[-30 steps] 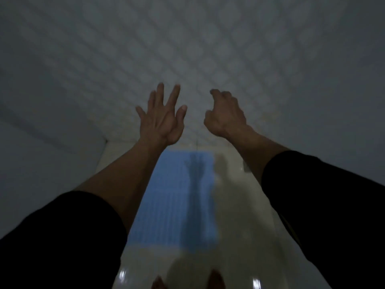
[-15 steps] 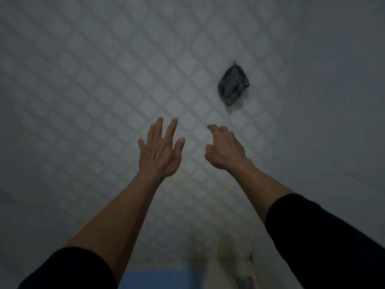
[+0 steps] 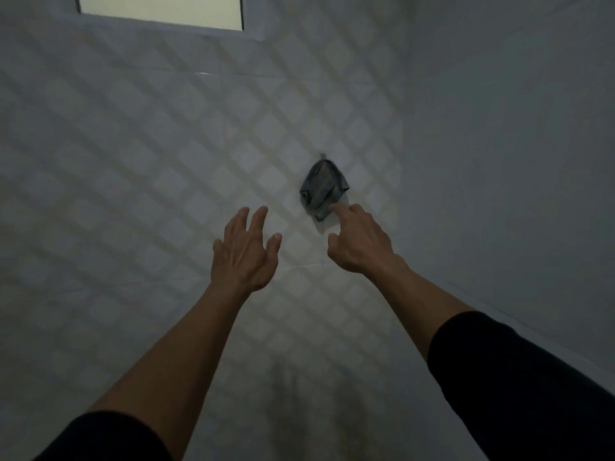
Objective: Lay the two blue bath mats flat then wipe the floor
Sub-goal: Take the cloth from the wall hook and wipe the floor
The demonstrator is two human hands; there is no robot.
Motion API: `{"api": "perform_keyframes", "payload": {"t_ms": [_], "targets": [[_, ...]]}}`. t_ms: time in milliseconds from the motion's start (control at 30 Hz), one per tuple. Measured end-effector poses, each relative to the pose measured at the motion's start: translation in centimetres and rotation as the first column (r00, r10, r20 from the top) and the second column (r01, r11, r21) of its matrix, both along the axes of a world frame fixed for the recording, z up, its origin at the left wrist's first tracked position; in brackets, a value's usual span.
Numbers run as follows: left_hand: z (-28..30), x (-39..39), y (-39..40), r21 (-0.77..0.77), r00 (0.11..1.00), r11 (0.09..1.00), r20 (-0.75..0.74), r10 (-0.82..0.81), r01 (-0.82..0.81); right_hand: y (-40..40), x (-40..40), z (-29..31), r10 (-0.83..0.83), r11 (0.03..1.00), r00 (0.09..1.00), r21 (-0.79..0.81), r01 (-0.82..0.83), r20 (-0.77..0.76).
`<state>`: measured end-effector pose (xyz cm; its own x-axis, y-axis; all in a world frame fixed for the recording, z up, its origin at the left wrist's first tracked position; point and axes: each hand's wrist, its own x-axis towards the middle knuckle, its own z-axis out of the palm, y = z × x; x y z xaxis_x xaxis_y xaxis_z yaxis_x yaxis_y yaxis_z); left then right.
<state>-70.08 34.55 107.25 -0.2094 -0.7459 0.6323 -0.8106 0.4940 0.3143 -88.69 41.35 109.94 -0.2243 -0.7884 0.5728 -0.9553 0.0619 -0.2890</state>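
Two hands reach up the tiled wall (image 3: 139, 168); the right hand (image 3: 361, 242) is nearer, forefinger extended just below the bunched dark cloth (image 3: 323, 189) (hung on a hook, apparently), gripping nothing. The left hand (image 3: 244, 254) spreads empty, lower left. No mats show.

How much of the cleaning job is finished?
Done: can't tell; no mats show in this view. In hand: the right hand reaches up, its fingertip at the dark cloth hanging on the tiled wall, no grip yet. The left hand is open and empty. Left: take the cloth, wipe the floor.
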Motion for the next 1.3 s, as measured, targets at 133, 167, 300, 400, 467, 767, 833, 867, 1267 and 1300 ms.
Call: {"api": "perform_keyframes", "payload": {"t_ms": [133,167,300,400,467,767,833,867,1267,1300], "targets": [[-1.5,-2.6,-2.9,0.053,0.995,0.995,0.046,-0.092,0.09,-2.2,-1.7,-1.2,-0.069,0.996,0.998,0.049,0.07,-0.008],[-1.8,-3.1,-3.7,0.066,0.993,0.992,0.055,-0.108,0.104,-3.0,-2.2,-1.5,-0.085,0.995,0.996,0.058,0.085,-0.008],[-1.9,-5.4,-7.2,0.083,0.989,0.992,0.111,-0.1,0.091,-6.3,-4.5,-1.7,-0.105,0.991,0.994,0.078,0.104,0.007],[-1.4,-7.0,-10.4,0.075,0.988,0.994,0.122,-0.091,0.083,-9.2,-6.7,-1.3,-0.109,0.992,0.994,0.071,0.108,0.021],[-1.0,-8.3,-12.5,0.058,0.989,0.996,0.122,-0.08,0.074,-11.6,-8.4,-1.0,-0.109,0.993,0.994,0.053,0.107,0.026],[2.3,-14.7,-22.6,0.055,0.997,0.998,0.079,0.008,-0.012,-23.2,-15.6,2.3,-0.012,1.0,0.996,-0.013,0.013,0.084],[3.4,-16.3,-24.8,0.031,0.998,0.999,0.06,0.034,-0.035,-25.8,-17.1,3.4,0.016,0.998,0.994,-0.056,-0.01,0.111],[3.8,-17.2,-25.6,0.016,0.997,0.999,0.056,0.044,-0.045,-27.0,-17.7,3.8,0.023,0.997,0.992,-0.074,-0.013,0.128],[5.8,-24.2,-32.5,-0.003,0.981,0.998,-0.181,0.062,-0.064,-36.5,-21.8,4.3,0.162,0.981,0.916,-0.158,-0.111,0.366],[5.8,-24.5,-32.7,0.003,0.973,0.998,-0.223,0.063,-0.063,-37.0,-22.0,4.4,0.172,0.979,0.907,-0.172,-0.113,0.384]]}}
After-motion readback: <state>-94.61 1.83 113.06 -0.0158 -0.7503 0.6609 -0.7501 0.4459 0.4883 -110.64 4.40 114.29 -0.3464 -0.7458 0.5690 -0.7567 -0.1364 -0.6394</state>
